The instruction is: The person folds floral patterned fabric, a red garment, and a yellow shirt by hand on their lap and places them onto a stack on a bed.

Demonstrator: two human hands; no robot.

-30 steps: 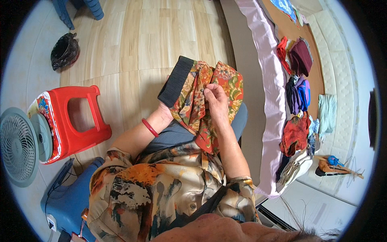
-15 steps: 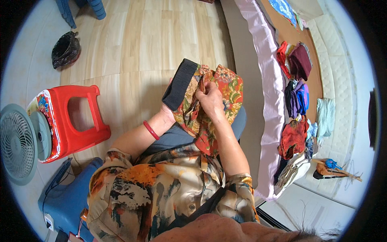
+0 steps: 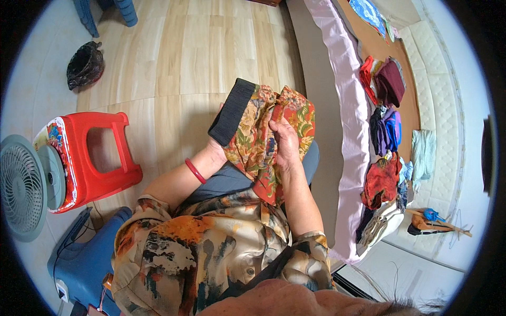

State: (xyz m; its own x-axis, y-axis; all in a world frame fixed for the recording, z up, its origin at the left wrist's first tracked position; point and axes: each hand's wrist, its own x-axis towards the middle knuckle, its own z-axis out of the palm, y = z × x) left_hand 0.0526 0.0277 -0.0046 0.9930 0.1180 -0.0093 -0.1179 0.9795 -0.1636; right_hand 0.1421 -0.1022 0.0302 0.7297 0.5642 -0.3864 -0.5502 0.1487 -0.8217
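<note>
Pale wood-grain flooring [image 3: 179,52] stretches between a red plastic stool [image 3: 79,168] and a brown-topped platform [image 3: 377,46] edged with pale pink cloth [image 3: 349,105], a cream quilted panel [image 3: 448,110] and pale wall [image 3: 476,105] beyond

The left forearm [image 3: 171,181] extends forward, angled inward to the right. The left grip [image 3: 215,151] is partly visible at its base; most fingers are hidden, so closure cannot be determined. The right forearm [image 3: 302,197] extends forward, inclined slightly left. The right grip [image 3: 288,143] is closed, fingers curled and thumb [image 3: 274,126] forward. The two grips are apart, at approximately equal reach.
</note>
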